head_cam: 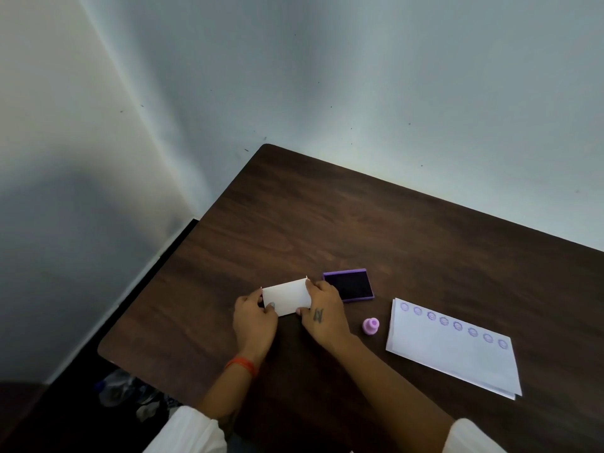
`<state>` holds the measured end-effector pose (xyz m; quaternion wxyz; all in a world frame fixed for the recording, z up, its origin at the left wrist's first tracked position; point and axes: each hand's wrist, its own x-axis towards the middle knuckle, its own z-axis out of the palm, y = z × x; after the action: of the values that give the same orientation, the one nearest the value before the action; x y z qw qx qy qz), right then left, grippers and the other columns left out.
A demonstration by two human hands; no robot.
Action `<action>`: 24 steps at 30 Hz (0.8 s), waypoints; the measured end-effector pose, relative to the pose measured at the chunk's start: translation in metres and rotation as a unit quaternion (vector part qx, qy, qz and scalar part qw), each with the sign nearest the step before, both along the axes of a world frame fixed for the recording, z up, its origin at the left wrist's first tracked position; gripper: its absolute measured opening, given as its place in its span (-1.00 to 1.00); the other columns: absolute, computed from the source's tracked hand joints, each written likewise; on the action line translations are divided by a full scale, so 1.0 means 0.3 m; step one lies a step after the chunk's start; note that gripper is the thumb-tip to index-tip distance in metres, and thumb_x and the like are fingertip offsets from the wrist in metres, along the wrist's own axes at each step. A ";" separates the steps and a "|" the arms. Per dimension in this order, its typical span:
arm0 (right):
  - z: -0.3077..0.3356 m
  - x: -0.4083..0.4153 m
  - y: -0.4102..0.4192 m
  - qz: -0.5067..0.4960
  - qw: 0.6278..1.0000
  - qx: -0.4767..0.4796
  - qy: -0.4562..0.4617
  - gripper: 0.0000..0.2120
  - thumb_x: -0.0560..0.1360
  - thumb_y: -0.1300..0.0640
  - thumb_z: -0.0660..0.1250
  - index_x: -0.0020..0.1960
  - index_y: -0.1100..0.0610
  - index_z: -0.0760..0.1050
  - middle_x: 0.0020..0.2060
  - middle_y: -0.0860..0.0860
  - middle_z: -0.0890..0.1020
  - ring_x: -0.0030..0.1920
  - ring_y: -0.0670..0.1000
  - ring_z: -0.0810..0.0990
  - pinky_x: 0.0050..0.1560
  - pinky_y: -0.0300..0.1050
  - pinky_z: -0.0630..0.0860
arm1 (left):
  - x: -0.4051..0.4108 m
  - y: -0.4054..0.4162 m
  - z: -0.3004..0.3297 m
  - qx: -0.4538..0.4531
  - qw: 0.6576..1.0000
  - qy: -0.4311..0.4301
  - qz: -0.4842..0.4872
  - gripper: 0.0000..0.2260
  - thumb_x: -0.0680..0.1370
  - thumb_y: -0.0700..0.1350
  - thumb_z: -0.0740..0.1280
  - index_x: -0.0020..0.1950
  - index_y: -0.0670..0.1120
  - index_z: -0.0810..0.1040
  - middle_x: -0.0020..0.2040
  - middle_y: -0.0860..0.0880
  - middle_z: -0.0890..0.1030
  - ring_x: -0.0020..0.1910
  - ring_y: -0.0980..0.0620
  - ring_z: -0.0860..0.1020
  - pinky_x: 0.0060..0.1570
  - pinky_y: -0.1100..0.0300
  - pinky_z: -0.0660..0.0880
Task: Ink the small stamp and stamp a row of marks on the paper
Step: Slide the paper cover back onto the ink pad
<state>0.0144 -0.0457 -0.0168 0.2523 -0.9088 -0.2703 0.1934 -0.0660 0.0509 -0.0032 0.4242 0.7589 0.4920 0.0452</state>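
Broadly, a dark wood-grain counter (327,223) fills the lower right of the view, its far corner pushed toward pale walls. On its right part lies the paper (457,358), a small stack of white sheets set at a slant, with a row of eight purple round marks (457,325) running along its upper edge. Both forearms reach in from the bottom, white sleeves at the edge of the view and an orange thread band (243,364) round the left wrist. Left of the paper, the purple ink pad (351,285) sits open on the counter, its dark inked face showing. Just left of the pad, a white rectangular piece (287,297), possibly the pad's lid, is held between the two hands: the left hand (255,322) has its grip closed on the left end, thumb on top, and the right hand (322,313) has its grip pinched on the right end, with a small dark tattoo on its back. The small stamp (371,326), pink and knob-shaped, stands by itself on the counter between the right wrist and the paper, touched by neither hand
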 end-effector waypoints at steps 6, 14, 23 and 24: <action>0.013 0.002 -0.022 -0.052 0.997 0.052 -0.011 -0.42 0.45 0.15 0.36 0.40 0.16 0.22 0.34 0.11 0.42 0.34 0.07 0.33 0.35 -0.12 0.25 | 0.023 -0.015 0.022 -0.016 0.999 -0.028 0.037 -0.62 0.49 -0.22 0.34 0.31 -0.16 0.44 0.25 -0.19 0.45 0.12 -0.14 0.53 0.17 0.03 0.45; 0.070 0.066 -0.089 -0.132 0.985 0.104 -0.034 -0.51 0.46 0.23 0.35 0.35 0.17 0.32 0.28 0.14 0.50 0.29 0.08 0.43 0.30 -0.15 0.33 | 0.098 -0.063 0.059 -0.040 0.995 -0.083 0.031 -0.65 0.49 -0.16 0.36 0.26 -0.17 0.48 0.22 -0.16 0.52 0.12 -0.07 0.54 0.13 0.12 0.46; 0.090 0.143 -0.195 -0.191 0.973 0.115 -0.050 -0.54 0.41 0.26 0.39 0.29 0.16 0.42 0.17 0.13 0.56 0.13 0.10 0.53 0.16 -0.13 0.45 | 0.192 -0.159 0.071 -0.094 0.989 -0.107 0.026 -0.63 0.48 -0.20 0.37 0.28 -0.16 0.46 0.25 -0.15 0.51 0.16 -0.06 0.52 0.12 0.17 0.43; 0.089 0.150 -0.206 -0.195 0.973 0.114 -0.051 -0.55 0.41 0.26 0.39 0.29 0.16 0.43 0.17 0.13 0.57 0.13 0.10 0.54 0.15 -0.14 0.45 | 0.200 -0.170 0.071 -0.097 0.989 -0.108 0.023 -0.63 0.48 -0.21 0.37 0.29 -0.17 0.46 0.25 -0.16 0.51 0.17 -0.06 0.52 0.16 0.13 0.45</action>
<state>0.0593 -0.1075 0.0098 0.3729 -0.9179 -0.1209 0.0617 -0.0061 -0.0002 0.0181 0.5450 0.6935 0.4628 0.0887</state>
